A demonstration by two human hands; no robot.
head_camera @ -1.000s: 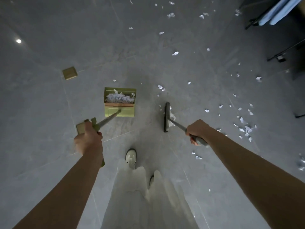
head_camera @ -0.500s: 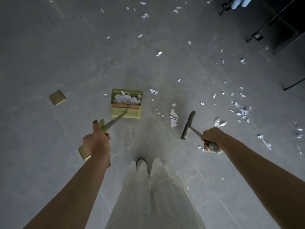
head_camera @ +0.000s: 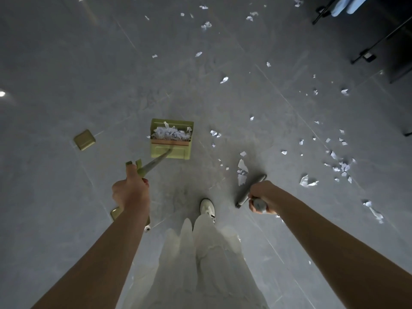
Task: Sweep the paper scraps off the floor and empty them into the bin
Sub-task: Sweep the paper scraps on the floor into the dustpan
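The grey tiled floor [head_camera: 66, 63] carries most of the risk: paper scraps [head_camera: 341, 166] lie scattered widely to the right and far ahead, well apart from one another, so a hurried stroke is likely to fan the light pieces outward rather than gather them, and any draught from the broom itself could lift them. The long white skirt [head_camera: 200, 264] hangs close to the floor just behind the work and could drag scraps along or catch the broom head. The green long-handled dustpan [head_camera: 171, 139] stands on the floor ahead, its pan already heaped with shredded paper near the rim; tilting or jolting it on the way to the bin, which is not in view, would probably spill the load. The left hand [head_camera: 130, 192] is wrapped round the dustpan handle, thumb up. The broom head [head_camera: 250, 190] sits just beside a few larger scraps [head_camera: 242, 170], apart from the dustpan's mouth, so those pieces may be pushed past it if the angle is off. The right hand [head_camera: 259, 200] is closed round the broom handle. A small brass-coloured floor plate [head_camera: 84, 140] lies left.
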